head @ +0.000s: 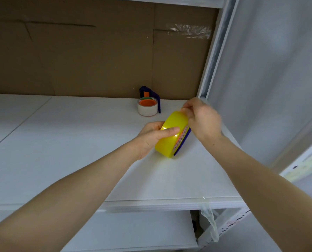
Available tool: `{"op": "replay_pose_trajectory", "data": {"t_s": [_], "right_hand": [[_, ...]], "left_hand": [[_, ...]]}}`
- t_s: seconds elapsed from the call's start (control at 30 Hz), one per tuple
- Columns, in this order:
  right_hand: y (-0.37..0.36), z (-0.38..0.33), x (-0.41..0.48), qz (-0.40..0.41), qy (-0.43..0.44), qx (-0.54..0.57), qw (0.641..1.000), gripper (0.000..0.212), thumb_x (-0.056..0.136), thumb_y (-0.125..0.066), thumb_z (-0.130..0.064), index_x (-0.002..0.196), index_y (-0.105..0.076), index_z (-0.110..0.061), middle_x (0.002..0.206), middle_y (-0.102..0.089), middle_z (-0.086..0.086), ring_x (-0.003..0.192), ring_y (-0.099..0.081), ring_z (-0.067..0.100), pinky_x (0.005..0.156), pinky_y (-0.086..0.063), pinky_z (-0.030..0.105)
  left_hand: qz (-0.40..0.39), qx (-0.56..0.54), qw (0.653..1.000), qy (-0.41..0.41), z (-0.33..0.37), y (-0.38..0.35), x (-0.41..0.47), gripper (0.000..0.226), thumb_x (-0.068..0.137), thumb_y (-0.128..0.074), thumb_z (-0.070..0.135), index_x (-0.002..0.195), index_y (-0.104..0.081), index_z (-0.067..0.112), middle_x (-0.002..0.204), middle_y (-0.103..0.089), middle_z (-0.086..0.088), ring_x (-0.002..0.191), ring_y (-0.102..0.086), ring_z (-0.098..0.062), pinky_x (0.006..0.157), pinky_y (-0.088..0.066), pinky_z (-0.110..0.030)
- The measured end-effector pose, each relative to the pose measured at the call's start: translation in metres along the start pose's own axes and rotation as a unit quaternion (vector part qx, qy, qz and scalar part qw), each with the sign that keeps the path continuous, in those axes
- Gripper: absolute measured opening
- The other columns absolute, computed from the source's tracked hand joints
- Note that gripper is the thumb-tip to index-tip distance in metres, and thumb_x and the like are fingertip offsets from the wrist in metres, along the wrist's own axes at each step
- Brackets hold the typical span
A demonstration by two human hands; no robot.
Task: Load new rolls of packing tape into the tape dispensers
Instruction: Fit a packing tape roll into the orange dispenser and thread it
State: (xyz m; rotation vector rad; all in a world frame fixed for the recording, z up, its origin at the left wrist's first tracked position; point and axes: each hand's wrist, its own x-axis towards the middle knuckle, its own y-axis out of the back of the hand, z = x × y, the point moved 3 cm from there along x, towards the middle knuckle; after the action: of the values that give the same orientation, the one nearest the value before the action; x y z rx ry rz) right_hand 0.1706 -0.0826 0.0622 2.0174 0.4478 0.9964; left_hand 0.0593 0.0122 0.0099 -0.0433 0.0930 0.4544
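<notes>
Yellow tape roll [169, 137] shines, seated on blue dispenser [183, 142].

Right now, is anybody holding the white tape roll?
No, the white tape roll sits on the shelf; left hand and right hand hold the yellow tape roll.

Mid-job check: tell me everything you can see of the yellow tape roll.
The yellow tape roll is wide, glossy and translucent-looking, with bright glare spots. It stands tilted on edge, low over the white shelf; whether it rests there I cannot tell. Its right face sits against a dark blue dispenser, an orange-and-white patterned core edge showing between. The left hand grips it, thumb across the outer band. The right hand, blurred, pinches at its upper edge.
</notes>
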Motion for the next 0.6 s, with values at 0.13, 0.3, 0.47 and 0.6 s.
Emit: {"op": "replay_pose_trajectory", "data": {"t_s": [0.13,0.3,0.47,0.6], "right_hand": [[0.003,0.006,-0.002,-0.003,0.005,-0.027,1.000,0.022,0.098,-0.044,-0.028,0.111,-0.059,-0.018,0.103,-0.067,0.005,0.094,-0.061,0.027,0.072,-0.046,0.034],[0.007,0.010,0.005,-0.020,-0.020,0.101,0.995,0.012,0.093,-0.052,-0.019,0.098,-0.062,-0.016,0.086,-0.071,0.004,0.085,-0.066,0.024,0.074,-0.053,0.039],[0.009,0.021,0.015,-0.126,-0.143,0.284,0.940,0.006,0.091,-0.057,-0.004,0.087,-0.062,-0.005,0.067,-0.065,0.008,0.064,-0.064,0.021,0.072,-0.058,0.034],[0.018,0.019,0.013,-0.056,-0.128,0.287,0.948,0.023,0.088,-0.059,-0.005,0.073,-0.058,-0.022,0.067,-0.065,0.004,0.066,-0.066,0.024,0.070,-0.056,0.036]], "left_hand": [[0.071,-0.004,0.997,-0.003,0.002,0.001,0.002,0.038,0.080,-0.065,0.044,0.101,-0.067,0.013,0.099,-0.072,-0.009,0.091,-0.068,-0.022,0.084,-0.055,-0.034],[0.091,-0.012,0.996,0.012,0.004,0.001,0.004,0.036,0.080,-0.063,0.048,0.095,-0.067,0.015,0.088,-0.072,-0.005,0.082,-0.068,-0.018,0.076,-0.056,-0.029],[0.056,-0.051,0.996,0.038,-0.001,0.000,0.001,0.032,0.072,-0.071,0.036,0.096,-0.066,0.016,0.097,-0.069,-0.011,0.091,-0.064,-0.026,0.086,-0.051,-0.037],[0.079,-0.036,0.996,0.004,0.004,0.000,0.001,0.035,0.085,-0.064,0.033,0.106,-0.065,0.005,0.093,-0.069,-0.010,0.083,-0.066,-0.022,0.078,-0.054,-0.032]]}}
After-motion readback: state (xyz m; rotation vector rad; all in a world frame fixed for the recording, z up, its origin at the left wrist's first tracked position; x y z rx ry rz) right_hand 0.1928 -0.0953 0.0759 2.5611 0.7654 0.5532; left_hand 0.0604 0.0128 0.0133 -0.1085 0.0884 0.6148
